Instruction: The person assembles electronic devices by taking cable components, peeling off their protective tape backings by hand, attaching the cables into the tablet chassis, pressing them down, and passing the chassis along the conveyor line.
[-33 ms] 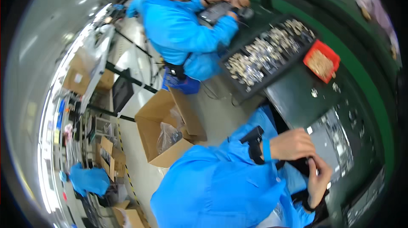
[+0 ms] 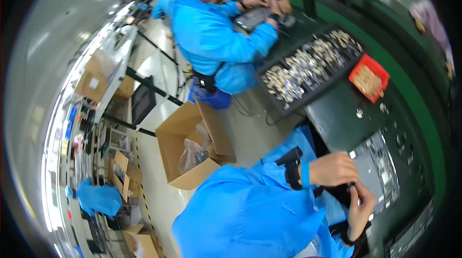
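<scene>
My left hand (image 2: 332,169), with a blue band at its wrist, is closed with its fingers curled down at the near edge of the bench. Just below it, the fingertips of my right hand (image 2: 362,207) pinch together, almost meeting the left. Between them is a small dark thing (image 2: 352,186), too small and hidden to name. Beside my hands lies an opened flat electronic device (image 2: 368,169), with a grey panel and bright circuit parts along its far side.
A black tray (image 2: 308,98) of many small metal and pale parts stands beside a red bin (image 2: 384,73) of tan pieces. Small loose bits (image 2: 359,113) lie on the dark green bench (image 2: 334,118). A co-worker in blue (image 2: 216,37) works further along. An open cardboard box (image 2: 175,128) stands on the floor.
The whole view has shifted slightly, so the bench and the co-worker appear a little lower and further right. My hands stay together in much the same pose.
</scene>
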Action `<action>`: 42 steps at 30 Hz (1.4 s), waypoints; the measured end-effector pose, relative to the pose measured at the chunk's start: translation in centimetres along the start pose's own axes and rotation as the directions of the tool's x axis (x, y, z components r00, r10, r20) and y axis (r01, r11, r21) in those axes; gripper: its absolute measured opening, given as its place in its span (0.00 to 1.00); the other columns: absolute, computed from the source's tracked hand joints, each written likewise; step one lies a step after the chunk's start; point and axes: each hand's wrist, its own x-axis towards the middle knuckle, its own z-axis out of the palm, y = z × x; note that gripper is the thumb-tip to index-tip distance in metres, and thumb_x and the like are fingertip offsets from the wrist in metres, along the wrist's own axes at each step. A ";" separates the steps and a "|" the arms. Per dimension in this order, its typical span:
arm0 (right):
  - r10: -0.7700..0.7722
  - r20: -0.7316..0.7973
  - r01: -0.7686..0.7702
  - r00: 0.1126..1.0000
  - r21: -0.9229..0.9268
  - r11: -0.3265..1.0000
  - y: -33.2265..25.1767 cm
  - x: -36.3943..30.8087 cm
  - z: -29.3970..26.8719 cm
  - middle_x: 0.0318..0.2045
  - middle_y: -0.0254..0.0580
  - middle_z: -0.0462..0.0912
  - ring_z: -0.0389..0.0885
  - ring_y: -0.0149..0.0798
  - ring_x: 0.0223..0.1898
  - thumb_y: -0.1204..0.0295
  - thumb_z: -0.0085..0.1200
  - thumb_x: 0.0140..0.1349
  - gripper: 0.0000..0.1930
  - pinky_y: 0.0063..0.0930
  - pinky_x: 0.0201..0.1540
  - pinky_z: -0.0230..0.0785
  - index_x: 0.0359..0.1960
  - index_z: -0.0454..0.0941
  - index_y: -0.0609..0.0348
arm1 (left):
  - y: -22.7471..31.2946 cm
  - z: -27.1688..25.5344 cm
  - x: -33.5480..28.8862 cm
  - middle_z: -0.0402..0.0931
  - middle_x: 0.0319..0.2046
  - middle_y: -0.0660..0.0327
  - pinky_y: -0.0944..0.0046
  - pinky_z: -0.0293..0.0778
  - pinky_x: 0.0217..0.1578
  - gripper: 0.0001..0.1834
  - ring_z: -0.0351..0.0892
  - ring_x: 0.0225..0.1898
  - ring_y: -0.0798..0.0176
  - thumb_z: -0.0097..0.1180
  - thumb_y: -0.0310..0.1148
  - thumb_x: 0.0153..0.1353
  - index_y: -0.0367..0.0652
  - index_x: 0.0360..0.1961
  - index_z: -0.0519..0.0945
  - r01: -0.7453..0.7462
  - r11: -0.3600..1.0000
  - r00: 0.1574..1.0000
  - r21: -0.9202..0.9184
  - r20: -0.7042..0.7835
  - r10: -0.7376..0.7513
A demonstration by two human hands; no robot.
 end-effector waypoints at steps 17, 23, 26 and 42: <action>-0.011 -0.239 0.012 0.971 0.006 1.000 -1.7 -0.2 0.0 0.35 0.52 0.89 0.86 0.31 0.33 0.79 0.61 0.64 0.09 0.25 0.40 0.77 0.45 0.85 0.68 | -14.8 -8.0 12.4 0.83 0.36 0.43 0.47 0.78 0.42 0.11 0.83 0.41 0.39 0.58 0.24 0.62 0.36 0.45 0.85 0.258 0.883 0.934 0.392 -0.334 -0.125; -0.090 -0.537 0.002 0.839 -0.162 0.987 -1.3 -0.2 -0.9 0.38 0.57 0.87 0.88 0.53 0.38 0.80 0.60 0.62 0.10 0.33 0.41 0.78 0.44 0.85 0.66 | -8.3 -5.3 14.1 0.87 0.34 0.50 0.61 0.79 0.44 0.12 0.87 0.40 0.56 0.67 0.30 0.59 0.33 0.41 0.86 0.324 0.918 0.939 0.227 -0.192 -0.284; -0.318 -0.594 0.054 0.739 -0.418 0.907 -1.4 0.5 -0.3 0.41 0.52 0.88 0.87 0.51 0.43 0.82 0.60 0.58 0.14 0.39 0.46 0.78 0.47 0.86 0.61 | -0.6 -1.3 10.8 0.87 0.28 0.52 0.67 0.78 0.36 0.11 0.87 0.31 0.67 0.69 0.33 0.59 0.33 0.33 0.88 0.408 0.899 0.913 -0.160 0.105 -0.395; 0.209 -0.652 0.398 0.729 0.652 0.645 2.4 -2.0 -2.3 0.39 0.49 0.89 0.86 0.31 0.40 0.77 0.59 0.69 0.15 0.24 0.47 0.78 0.54 0.80 0.71 | 1.9 4.5 10.2 0.84 0.26 0.57 0.60 0.70 0.32 0.06 0.82 0.29 0.53 0.64 0.30 0.62 0.39 0.37 0.87 0.235 0.934 0.874 -0.268 0.479 -0.082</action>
